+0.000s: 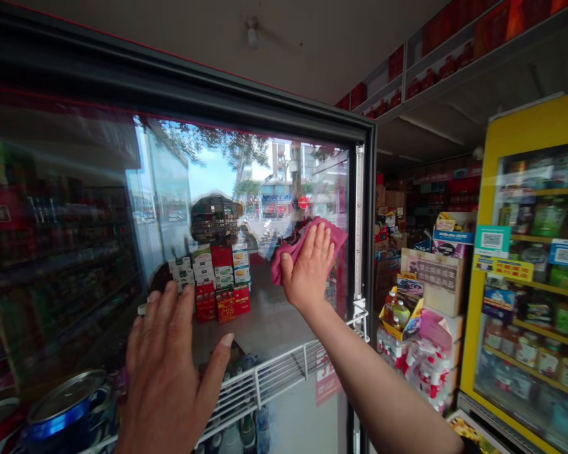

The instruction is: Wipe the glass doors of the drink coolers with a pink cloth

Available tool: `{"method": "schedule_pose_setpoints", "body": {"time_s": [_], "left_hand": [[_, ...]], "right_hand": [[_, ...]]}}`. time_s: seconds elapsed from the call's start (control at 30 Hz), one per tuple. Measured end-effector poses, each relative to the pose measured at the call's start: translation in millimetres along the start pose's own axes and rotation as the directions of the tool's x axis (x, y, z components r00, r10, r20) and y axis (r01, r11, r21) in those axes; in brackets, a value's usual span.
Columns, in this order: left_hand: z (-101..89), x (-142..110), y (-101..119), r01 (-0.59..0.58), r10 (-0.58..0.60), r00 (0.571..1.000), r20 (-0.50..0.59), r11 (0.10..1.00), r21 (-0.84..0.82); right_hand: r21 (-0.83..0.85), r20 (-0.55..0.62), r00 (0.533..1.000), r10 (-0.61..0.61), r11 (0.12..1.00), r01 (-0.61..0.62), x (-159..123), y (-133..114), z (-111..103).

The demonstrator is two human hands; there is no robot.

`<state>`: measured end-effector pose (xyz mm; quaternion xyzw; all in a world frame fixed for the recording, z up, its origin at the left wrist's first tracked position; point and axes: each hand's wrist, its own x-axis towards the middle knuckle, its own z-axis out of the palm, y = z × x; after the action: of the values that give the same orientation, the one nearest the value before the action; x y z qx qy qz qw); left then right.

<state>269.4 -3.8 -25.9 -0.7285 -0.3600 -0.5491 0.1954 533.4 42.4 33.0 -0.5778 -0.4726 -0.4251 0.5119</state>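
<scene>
A pink cloth (339, 238) lies bunched against the glass pane (279, 309) of a dark-framed cooler. My right hand (308, 271) presses it there, fingers stretched over the cloth and thumb at its left edge. Lower left, my left hand (163, 362) is raised with its palm toward the glass and its thumb spread out; it holds nothing. Whether its fingertips touch the pane cannot be made out. Reflections of the street and a person's head cover much of the glass. Red and white boxes (220, 284) also show in the pane.
A white wire rack (258, 381) crosses below my hands, with bottles (247, 432) under it. A blue can (66, 403) stands at lower left. To the right are stacked cartons (430, 277), wrapped bottles (426, 369) and a yellow-framed display fridge (485, 189).
</scene>
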Motion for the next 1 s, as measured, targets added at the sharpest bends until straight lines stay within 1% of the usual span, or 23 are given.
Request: {"method": "schedule_pose_setpoints", "body": {"time_s": [0.07,0.1,0.17,0.23,0.3,0.33,0.4,0.43,0.47,0.5,0.57,0.63,0.7,0.73,0.77,0.83,0.9,1.0], "left_hand": [[0.3,-0.5,-1.9,0.002,-0.002,1.000,0.002,1.000,-0.002],[0.6,-0.5,-2.0,0.003,-0.003,1.000,0.007,1.000,-0.002],[2.3,-0.2,-0.5,0.007,-0.007,1.000,0.020,1.000,-0.008],[5.3,0.4,3.3,0.012,-0.011,0.999,0.038,1.000,-0.020],[9.0,1.0,8.9,0.011,-0.009,0.999,0.043,0.999,-0.040],[10.7,1.3,12.1,0.007,-0.004,0.999,0.044,0.999,-0.049],[13.1,1.2,18.1,0.005,-0.002,0.999,0.045,0.998,-0.061],[13.6,0.7,20.6,0.008,-0.005,0.999,0.048,0.998,-0.063],[13.5,-0.4,22.5,0.013,-0.010,0.999,0.050,0.998,-0.062],[12.9,-2.1,23.6,0.017,-0.014,0.999,0.049,0.998,-0.059],[10.0,-7.8,23.2,0.027,-0.025,0.999,0.033,0.998,-0.049],[5.5,-16.5,19.3,0.037,-0.036,0.999,0.023,0.999,-0.033],[0.2,-26.8,13.6,0.051,-0.051,0.998,0.028,0.999,-0.016],[-2.6,-31.8,10.6,0.062,-0.062,0.998,0.034,0.998,-0.010],[-5.2,-36.5,7.9,0.073,-0.072,0.997,0.038,0.997,-0.004],[-10.3,-43.6,3.9,0.092,-0.093,0.995,0.034,0.996,0.003],[-14.8,-47.6,1.1,0.103,-0.103,0.994,0.030,0.995,0.011],[-21.2,-50.7,-3.3,0.100,-0.100,0.995,0.021,0.995,0.029]], "right_hand": [[0.025,0.094,0.985,-0.143,0.990,0.141,-2.3,-19.8,-3.6],[0.045,0.142,0.964,-0.223,0.975,0.219,-3.1,-28.4,-5.6],[0.094,0.216,0.899,-0.382,0.924,0.370,-3.4,-40.4,-9.5],[0.131,0.247,0.827,-0.505,0.863,0.487,-1.7,-43.8,-12.7],[0.138,0.253,0.765,-0.592,0.805,0.577,2.0,-37.1,-14.8],[0.133,0.253,0.739,-0.625,0.779,0.613,4.2,-29.9,-15.5],[0.119,0.260,0.698,-0.667,0.740,0.662,8.5,-7.8,-16.6],[0.112,0.265,0.690,-0.673,0.732,0.672,10.2,6.8,-17.2],[0.104,0.270,0.692,-0.670,0.734,0.671,11.3,23.1,-18.0],[0.092,0.272,0.704,-0.656,0.746,0.660,11.8,40.8,-19.1],[0.060,0.267,0.746,-0.610,0.783,0.619,10.8,76.6,-21.7],[0.016,0.263,0.799,-0.540,0.831,0.556,8.1,107.0,-23.9],[-0.031,0.255,0.835,-0.487,0.859,0.511,5.0,126.0,-25.0],[-0.046,0.243,0.845,-0.477,0.864,0.501,3.6,130.2,-25.0],[-0.054,0.229,0.848,-0.479,0.863,0.502,2.3,131.0,-24.7],[-0.054,0.196,0.843,-0.501,0.853,0.520,0.3,123.7,-23.3],[-0.044,0.182,0.832,-0.524,0.841,0.539,-1.5,107.9,-20.8],[-0.013,0.211,0.819,-0.534,0.836,0.549,-4.8,76.2,-15.7]]}}
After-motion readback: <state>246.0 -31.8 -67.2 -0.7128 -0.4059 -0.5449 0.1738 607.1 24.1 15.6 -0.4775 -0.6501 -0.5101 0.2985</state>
